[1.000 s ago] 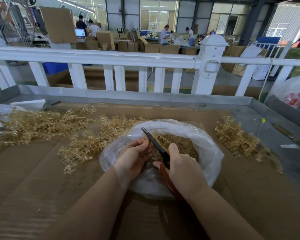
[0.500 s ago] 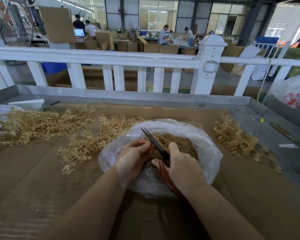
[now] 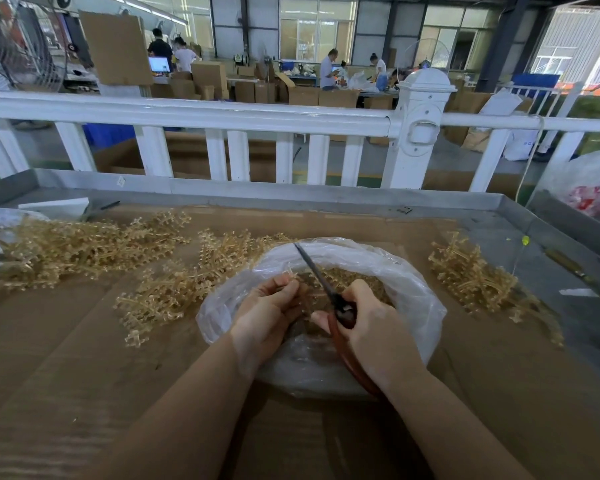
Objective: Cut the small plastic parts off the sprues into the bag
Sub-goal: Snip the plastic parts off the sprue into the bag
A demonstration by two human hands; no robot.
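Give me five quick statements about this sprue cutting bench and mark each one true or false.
1. The right hand grips the scissors. True.
2. The scissors have blue handles. False: the handles are reddish brown.
3. The left hand holds a sprue over the bag. True.
4. The bag is empty. False: small tan cut parts lie inside it.
5. Sprue piles lie on both sides of the bag, on the cardboard. True.
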